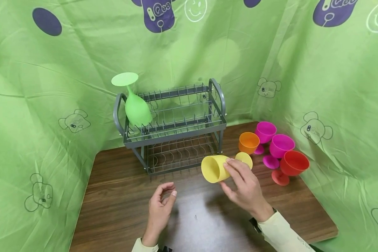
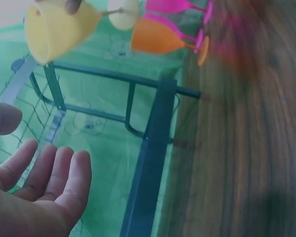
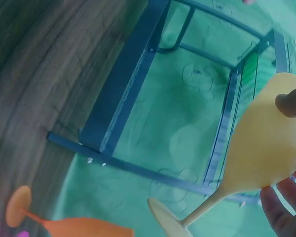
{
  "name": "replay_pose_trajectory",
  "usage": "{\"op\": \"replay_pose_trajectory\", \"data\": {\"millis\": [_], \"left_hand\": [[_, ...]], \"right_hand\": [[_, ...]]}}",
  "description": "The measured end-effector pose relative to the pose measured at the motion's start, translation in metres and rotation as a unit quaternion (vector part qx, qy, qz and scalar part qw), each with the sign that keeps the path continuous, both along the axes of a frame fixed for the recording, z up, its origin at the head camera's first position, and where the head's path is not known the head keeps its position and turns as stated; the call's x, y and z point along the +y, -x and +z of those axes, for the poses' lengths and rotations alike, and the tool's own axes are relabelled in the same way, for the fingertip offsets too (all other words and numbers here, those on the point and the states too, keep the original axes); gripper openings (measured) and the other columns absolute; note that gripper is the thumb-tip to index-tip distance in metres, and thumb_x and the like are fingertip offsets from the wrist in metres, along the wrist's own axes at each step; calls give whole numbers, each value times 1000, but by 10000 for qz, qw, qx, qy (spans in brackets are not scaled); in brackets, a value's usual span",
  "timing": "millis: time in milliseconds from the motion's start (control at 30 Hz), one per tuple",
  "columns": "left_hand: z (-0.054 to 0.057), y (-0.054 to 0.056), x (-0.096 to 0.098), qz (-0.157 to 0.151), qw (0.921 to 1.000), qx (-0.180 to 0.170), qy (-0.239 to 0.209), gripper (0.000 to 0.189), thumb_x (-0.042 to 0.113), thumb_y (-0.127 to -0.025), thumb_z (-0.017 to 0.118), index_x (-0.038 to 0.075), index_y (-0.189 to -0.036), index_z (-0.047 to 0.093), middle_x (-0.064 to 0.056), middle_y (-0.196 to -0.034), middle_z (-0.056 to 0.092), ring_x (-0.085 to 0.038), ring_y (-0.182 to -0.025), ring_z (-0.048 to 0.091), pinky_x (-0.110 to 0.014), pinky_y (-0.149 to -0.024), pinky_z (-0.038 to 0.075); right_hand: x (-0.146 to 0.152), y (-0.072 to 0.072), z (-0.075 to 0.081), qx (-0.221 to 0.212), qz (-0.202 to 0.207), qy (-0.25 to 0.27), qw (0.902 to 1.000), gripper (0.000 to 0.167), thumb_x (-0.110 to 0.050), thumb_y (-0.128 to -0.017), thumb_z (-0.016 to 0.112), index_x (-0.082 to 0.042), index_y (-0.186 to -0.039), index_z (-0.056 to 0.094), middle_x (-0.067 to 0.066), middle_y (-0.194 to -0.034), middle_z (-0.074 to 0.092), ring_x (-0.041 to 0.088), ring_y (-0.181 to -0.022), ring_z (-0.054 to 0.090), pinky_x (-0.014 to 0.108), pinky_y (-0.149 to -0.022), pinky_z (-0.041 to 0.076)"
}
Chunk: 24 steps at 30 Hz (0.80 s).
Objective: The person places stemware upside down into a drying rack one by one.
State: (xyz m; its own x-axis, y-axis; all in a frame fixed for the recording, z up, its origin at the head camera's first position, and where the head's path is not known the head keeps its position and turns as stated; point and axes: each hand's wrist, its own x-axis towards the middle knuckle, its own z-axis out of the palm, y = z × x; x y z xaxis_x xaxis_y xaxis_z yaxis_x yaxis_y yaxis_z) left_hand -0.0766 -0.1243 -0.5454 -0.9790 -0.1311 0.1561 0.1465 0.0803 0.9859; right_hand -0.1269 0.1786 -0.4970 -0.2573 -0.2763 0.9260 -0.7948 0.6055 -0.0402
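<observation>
A yellow plastic goblet (image 1: pixel 211 169) is held in my right hand (image 1: pixel 246 187), thumb on one side of the bowl and fingers on the other. It lies tilted in the air, mouth toward the left and foot toward the right, as the right wrist view of the yellow goblet (image 3: pixel 266 143) also shows. My left hand (image 1: pixel 161 206) hovers over the table with loosely bent fingers and nothing in them. In the left wrist view its fingers (image 2: pixel 74 182) are apart from the goblet. A green goblet (image 1: pixel 138 109) stands upside down on the dish rack's upper left.
The two-tier dark dish rack (image 1: pixel 176 134) stands at the back of the wooden table (image 1: pixel 119 196). At right stand an orange goblet (image 1: pixel 249 142), two magenta goblets (image 1: pixel 281 145) and a red goblet (image 1: pixel 294 163), all upright. Green printed cloth (image 1: pixel 189 52) surrounds the table.
</observation>
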Motion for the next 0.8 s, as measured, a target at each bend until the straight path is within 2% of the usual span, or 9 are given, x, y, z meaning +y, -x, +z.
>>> {"op": "replay_pose_trajectory", "data": {"millis": [167,300,500,800], "left_hand": [[6,-3,8,-315,9993,158,-124,37,-1,-94,76,6,-128,67,-11,-125,69,-18,-116,69,-28,-92,63],[10,-3,16,-529,9981,279,-142,44,1,-93,79,9,-134,64,-11,-133,64,-21,-122,66,-34,-97,63],[16,-3,27,-756,9960,459,-142,56,1,-91,80,11,-142,59,-12,-139,61,-21,-126,65,-37,-99,62],[12,-3,33,-951,9936,513,-333,60,1,-92,79,6,-146,54,-18,-144,57,-38,-131,60,-40,-100,61]], "right_hand": [[-7,1,5,246,-55,-813,9964,39,-23,-96,67,5,-122,73,24,-123,73,43,-108,72,47,-103,58],[-13,3,7,436,-48,-1362,9897,35,-19,-97,64,2,-123,74,21,-126,74,40,-110,73,49,-94,61],[-20,3,8,578,6,-1912,9798,33,-17,-101,57,-3,-127,74,17,-128,74,36,-114,73,46,-94,62],[-32,0,6,830,-22,-2416,9668,31,-10,-104,54,-5,-127,74,16,-128,74,35,-114,72,43,-91,63]]}}
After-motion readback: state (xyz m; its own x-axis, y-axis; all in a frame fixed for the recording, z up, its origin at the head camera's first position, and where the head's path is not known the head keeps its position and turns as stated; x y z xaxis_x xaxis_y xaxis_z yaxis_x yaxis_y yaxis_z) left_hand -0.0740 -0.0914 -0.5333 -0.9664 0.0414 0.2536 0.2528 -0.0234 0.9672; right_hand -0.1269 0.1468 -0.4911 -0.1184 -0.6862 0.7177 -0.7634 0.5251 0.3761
